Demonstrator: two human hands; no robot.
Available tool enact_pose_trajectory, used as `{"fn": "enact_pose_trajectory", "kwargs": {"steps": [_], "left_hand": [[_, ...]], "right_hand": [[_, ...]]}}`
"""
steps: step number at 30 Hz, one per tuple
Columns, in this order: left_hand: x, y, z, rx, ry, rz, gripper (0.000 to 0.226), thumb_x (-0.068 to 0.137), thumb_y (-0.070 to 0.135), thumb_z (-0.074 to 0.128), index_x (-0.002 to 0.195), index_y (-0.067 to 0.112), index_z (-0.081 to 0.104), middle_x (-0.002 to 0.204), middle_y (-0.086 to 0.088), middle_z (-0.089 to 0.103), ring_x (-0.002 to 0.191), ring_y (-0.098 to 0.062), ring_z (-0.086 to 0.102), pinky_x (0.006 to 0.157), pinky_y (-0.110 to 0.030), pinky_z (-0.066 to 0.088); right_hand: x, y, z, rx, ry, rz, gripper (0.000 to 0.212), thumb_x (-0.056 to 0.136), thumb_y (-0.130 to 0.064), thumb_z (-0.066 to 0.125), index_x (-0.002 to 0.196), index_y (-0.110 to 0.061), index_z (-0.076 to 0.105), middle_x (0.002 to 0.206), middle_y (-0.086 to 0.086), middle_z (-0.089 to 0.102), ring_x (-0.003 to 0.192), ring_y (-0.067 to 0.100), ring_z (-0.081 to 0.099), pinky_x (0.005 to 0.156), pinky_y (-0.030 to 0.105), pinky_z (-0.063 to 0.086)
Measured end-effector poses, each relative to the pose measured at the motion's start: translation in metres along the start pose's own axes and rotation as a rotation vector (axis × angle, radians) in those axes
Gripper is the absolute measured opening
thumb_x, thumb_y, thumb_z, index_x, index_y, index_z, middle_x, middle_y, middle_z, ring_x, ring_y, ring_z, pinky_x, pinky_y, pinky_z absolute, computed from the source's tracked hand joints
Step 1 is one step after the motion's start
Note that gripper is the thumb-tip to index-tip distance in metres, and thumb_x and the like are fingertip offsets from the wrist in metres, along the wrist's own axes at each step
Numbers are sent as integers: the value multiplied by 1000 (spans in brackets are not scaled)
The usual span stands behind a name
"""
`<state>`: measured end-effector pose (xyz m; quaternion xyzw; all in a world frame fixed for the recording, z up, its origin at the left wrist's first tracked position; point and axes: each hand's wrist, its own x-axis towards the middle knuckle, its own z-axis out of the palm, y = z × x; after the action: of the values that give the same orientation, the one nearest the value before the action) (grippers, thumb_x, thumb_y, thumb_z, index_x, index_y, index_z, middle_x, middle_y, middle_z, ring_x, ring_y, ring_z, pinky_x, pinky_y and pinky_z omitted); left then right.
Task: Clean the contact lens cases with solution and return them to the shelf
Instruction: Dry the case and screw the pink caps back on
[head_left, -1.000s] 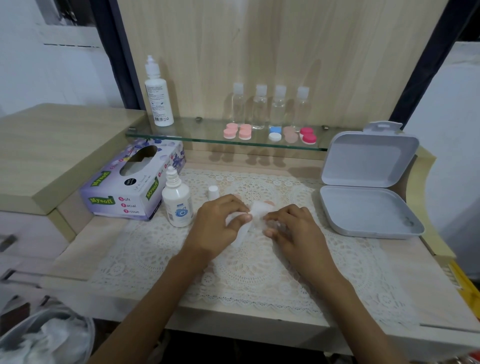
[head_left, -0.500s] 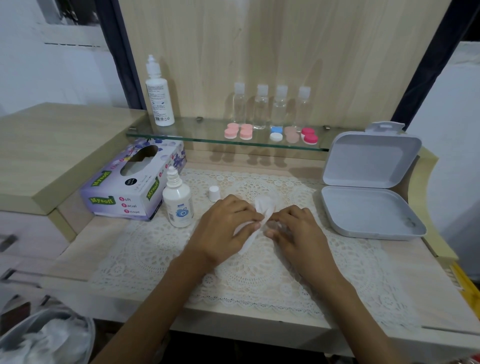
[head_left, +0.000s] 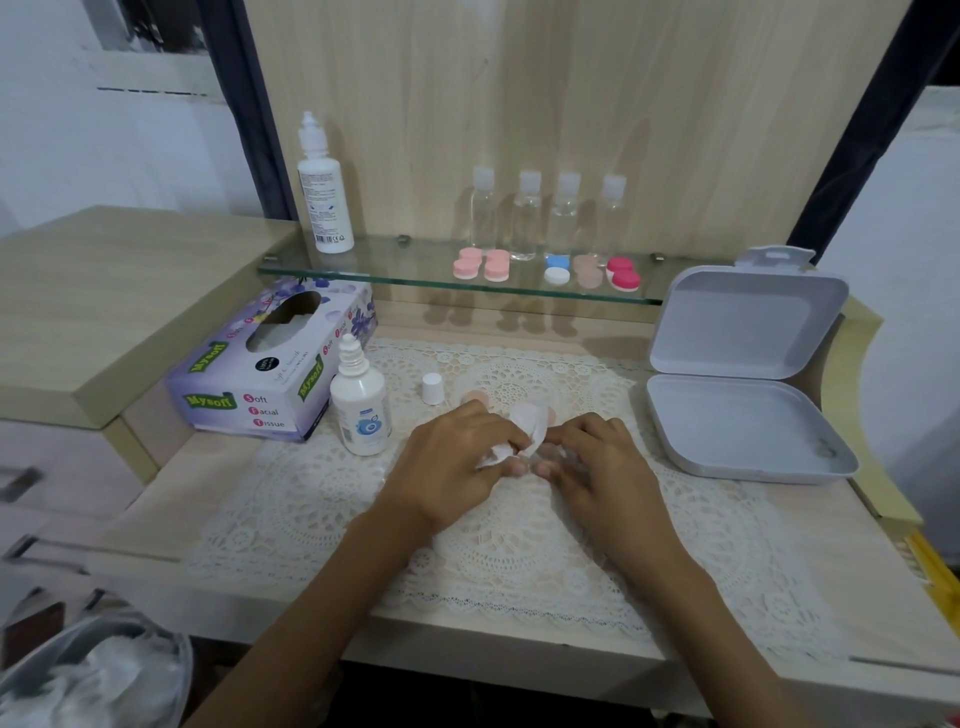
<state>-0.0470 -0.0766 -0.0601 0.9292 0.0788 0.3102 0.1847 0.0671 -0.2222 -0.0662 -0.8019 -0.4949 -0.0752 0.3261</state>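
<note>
Lens case (head_left: 547, 415) of pale peach plastic sits between both hands at the middle of the cream lace mat (head_left: 363, 519), mostly hidden by a crumpled white tissue (head_left: 527, 430). The left hand (head_left: 452, 462) pinches that tissue in curled fingers and presses it to the case. The right hand (head_left: 597, 467), fingers curled, holds the case from the other side, though its grip is largely hidden. A loose round peach cap (head_left: 475, 398) lies just beyond the left hand, near a small white bottle cap (head_left: 432, 388) and an uncapped white solution bottle (head_left: 360, 410). A purple tissue box (head_left: 270, 374) stands further left, and an open grey plastic box (head_left: 748, 415) to the right. Behind, the glass shelf (head_left: 405, 270) carries pink, blue, tan and red lens cases (head_left: 557, 268).
</note>
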Motion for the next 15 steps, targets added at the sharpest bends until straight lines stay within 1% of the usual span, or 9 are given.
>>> {"fn": "enact_pose_trajectory", "kwargs": {"steps": [3,6,9,11,13,15], "left_hand": [[1,-1,-1,-95,-33,-86,18,74,31,78,91,33,72,82,13,64,79,-3,56,65,-21,43],[2,-3,-1,-206,-53,-131,17,72,32,78,88,34,73,80,13,64,77,-4,58,68,-20,43],[3,-3,-2,-284,-54,-174,18,71,24,80,84,35,73,79,9,65,76,-6,58,69,-15,40],[3,-2,-4,-332,-44,-202,24,72,19,80,80,38,70,79,8,66,76,-6,58,70,-11,38],[4,1,-6,-393,-34,-228,27,72,13,80,78,37,70,75,14,66,77,-2,58,71,-8,38],[4,3,-7,-463,-31,-255,27,72,10,79,77,35,71,74,21,66,78,1,59,71,-8,40]], "right_hand": [[0,0,0,-11,-2,-2,19,86,-23,66,104,-23,67,99,-7,57,92,12,43,71,27,40],[1,0,1,-18,-7,-2,20,85,-21,66,105,-23,67,100,-6,57,92,13,43,72,28,40],[1,-1,2,-24,-3,-1,19,85,-23,67,104,-24,67,100,-7,57,92,11,42,74,27,38],[1,-1,2,-20,-7,1,19,85,-26,67,104,-24,67,101,-7,57,93,11,42,76,28,40],[1,-1,2,-13,-6,-1,20,84,-27,67,104,-24,68,102,-6,59,94,12,43,77,31,42],[1,-2,1,-9,-7,0,22,84,-28,68,105,-23,68,103,-5,59,95,13,44,78,33,43]]}}
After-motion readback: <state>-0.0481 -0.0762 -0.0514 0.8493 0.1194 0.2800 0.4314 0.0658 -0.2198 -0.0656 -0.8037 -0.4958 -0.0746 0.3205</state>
